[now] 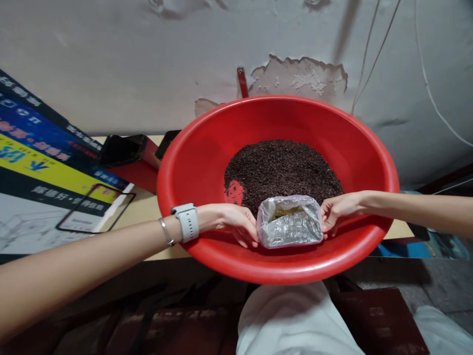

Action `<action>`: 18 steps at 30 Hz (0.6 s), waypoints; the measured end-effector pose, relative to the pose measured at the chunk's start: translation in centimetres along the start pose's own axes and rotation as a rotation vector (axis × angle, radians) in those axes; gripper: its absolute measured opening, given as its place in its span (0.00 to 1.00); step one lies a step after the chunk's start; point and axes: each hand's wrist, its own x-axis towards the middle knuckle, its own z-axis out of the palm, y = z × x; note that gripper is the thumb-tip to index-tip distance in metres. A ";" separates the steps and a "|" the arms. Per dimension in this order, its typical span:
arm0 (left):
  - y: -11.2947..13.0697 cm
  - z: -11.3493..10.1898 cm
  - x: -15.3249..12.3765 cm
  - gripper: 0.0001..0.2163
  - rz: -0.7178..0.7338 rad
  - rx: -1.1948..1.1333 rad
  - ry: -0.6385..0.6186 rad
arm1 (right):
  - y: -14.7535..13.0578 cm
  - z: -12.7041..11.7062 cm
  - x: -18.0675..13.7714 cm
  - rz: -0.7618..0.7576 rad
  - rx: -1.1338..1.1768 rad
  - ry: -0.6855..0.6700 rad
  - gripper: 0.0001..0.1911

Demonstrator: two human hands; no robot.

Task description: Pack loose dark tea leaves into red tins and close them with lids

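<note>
A clear plastic bag [295,231] with its mouth spread open is held over the near side of a large red basin [192,162]. Something yellowish shows inside the bag, too dim to name. My left hand [236,224] grips the bag's left edge, a pale watch and bracelet on that wrist. At the right edge, my right hand [338,212] pinches the plastic between thumb and fingers. Behind the bag, a heap of dark brown, grain-like bits [283,170] covers the basin's floor.
The basin rests on a pale table [168,253]. Printed cardboard [48,167] leans at the left, near a thin black frame [96,209] and a dark red box [138,170]. Behind is a peeling wall [148,64] with hanging cords. Blue items [410,249] lie at right.
</note>
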 end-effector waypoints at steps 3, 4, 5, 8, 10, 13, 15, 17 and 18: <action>-0.3 0.1 1.2 0.06 -0.035 0.099 0.017 | 0.4 0.3 1.2 -0.001 -0.081 0.007 0.06; -0.4 0.1 1.7 0.07 -0.042 0.129 0.023 | 0.7 0.4 1.8 0.006 -0.104 0.023 0.06; -0.5 0.1 2.2 0.08 -0.041 0.154 0.031 | 1.0 0.4 2.3 0.020 -0.126 0.049 0.07; -0.9 0.0 3.4 0.10 -0.024 0.217 0.083 | 1.9 0.3 3.9 0.058 -0.204 0.150 0.07; -0.9 -0.2 3.6 0.10 -0.044 0.276 0.127 | 2.0 0.0 4.3 0.062 -0.292 0.201 0.09; 0.3 -0.5 2.5 0.08 -0.029 0.546 0.309 | 0.1 -0.2 2.8 0.094 -0.591 0.386 0.09; 2.0 -0.6 0.9 0.08 0.059 0.796 0.577 | -2.7 0.1 0.5 0.103 -0.881 0.584 0.09; 4.0 -0.2 -0.7 0.13 0.245 0.898 0.846 | -5.8 1.2 -1.6 0.056 -1.043 0.515 0.08; 5.0 0.1 -1.3 0.15 0.386 0.870 0.893 | -7.0 2.1 -2.3 -0.038 -1.039 0.358 0.08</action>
